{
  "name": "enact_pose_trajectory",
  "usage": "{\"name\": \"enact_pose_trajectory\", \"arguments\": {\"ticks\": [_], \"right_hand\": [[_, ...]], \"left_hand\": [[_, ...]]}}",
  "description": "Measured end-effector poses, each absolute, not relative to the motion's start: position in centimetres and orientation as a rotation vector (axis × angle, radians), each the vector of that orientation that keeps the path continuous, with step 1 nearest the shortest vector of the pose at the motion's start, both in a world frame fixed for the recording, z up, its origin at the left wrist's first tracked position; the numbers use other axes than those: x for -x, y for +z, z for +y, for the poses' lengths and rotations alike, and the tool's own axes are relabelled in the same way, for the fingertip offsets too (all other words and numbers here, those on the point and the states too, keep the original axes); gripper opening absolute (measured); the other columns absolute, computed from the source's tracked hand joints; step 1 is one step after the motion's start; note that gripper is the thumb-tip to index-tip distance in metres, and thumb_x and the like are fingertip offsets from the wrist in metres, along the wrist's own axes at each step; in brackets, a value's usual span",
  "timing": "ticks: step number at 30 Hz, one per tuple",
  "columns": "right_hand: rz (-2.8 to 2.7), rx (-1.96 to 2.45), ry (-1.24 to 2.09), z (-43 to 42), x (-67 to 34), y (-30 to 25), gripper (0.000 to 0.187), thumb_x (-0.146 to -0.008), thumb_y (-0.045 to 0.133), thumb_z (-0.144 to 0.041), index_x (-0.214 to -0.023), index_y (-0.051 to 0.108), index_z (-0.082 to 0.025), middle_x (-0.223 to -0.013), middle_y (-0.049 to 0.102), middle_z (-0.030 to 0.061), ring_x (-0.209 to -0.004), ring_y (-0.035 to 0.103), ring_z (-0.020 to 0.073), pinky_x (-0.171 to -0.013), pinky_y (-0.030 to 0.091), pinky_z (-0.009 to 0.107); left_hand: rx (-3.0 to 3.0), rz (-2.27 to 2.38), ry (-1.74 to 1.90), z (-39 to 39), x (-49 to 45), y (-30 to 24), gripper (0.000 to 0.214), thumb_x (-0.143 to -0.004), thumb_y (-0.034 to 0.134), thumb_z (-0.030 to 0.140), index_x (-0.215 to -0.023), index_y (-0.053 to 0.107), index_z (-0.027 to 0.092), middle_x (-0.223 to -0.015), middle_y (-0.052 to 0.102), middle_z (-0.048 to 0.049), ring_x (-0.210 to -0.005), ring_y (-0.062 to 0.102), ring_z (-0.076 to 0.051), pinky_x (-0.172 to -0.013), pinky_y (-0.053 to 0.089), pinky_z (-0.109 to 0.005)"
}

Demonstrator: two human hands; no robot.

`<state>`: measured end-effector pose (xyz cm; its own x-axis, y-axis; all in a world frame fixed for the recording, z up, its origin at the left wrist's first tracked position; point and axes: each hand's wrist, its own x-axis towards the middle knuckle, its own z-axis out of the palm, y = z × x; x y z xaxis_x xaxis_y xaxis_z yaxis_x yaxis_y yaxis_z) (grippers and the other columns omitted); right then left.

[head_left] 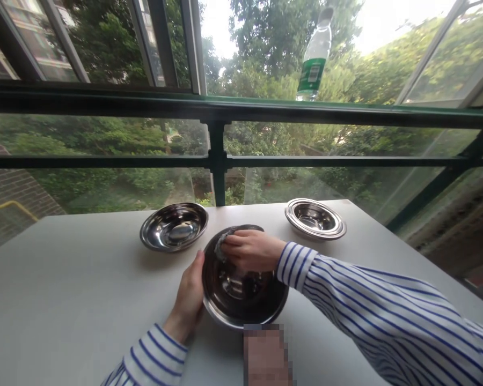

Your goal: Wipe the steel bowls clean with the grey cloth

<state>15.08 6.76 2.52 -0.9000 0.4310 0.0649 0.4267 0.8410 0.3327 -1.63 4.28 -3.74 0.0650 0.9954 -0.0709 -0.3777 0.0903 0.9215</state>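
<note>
A shiny steel bowl is tilted slightly on the white table in front of me. Its left rim is gripped by my left hand, thumb on the edge and the other fingers hidden beneath or behind the wall. Inside the bowl, my right hand is closed on a crumpled grey cloth, pressed against the upper left inner wall. Most of the cloth is covered by the fingers, so its exact kind is hard to make out.
Two more steel bowls stand farther back on the white table: a wide bowl at left and a broad-rimmed bowl at right. A green railing crosses behind, with a green-labelled plastic bottle on it.
</note>
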Motion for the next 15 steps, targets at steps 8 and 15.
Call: {"name": "enact_pose_trajectory", "arguments": {"ticks": [8,15], "right_hand": [[2.819,-1.172,0.297,1.7,-18.5,2.0,0.01,-0.076,0.057,-0.006,-0.073,0.064,-0.012,-0.071,0.064,0.0084,-0.067,0.057,0.0184,-0.058,0.045,0.028],[3.186,-1.22,-0.622,0.3,-13.4,-0.3,0.027,-0.08,0.054,-0.01,-0.106,0.059,-0.016,-0.098,0.064,0.0053,-0.092,0.058,0.0152,-0.081,0.045,0.022]], "left_hand": [[-1.009,1.02,1.352,4.4,1.2,-3.6,0.045,-0.078,0.055,0.051,-0.098,0.068,0.013,-0.098,0.071,-0.0087,-0.102,0.06,-0.026,-0.092,0.042,-0.037],[-0.845,1.092,1.459,4.6,1.0,-4.7,0.041,-0.074,0.06,0.047,-0.096,0.069,0.013,-0.099,0.071,-0.0089,-0.109,0.057,-0.026,-0.096,0.041,-0.038]]}}
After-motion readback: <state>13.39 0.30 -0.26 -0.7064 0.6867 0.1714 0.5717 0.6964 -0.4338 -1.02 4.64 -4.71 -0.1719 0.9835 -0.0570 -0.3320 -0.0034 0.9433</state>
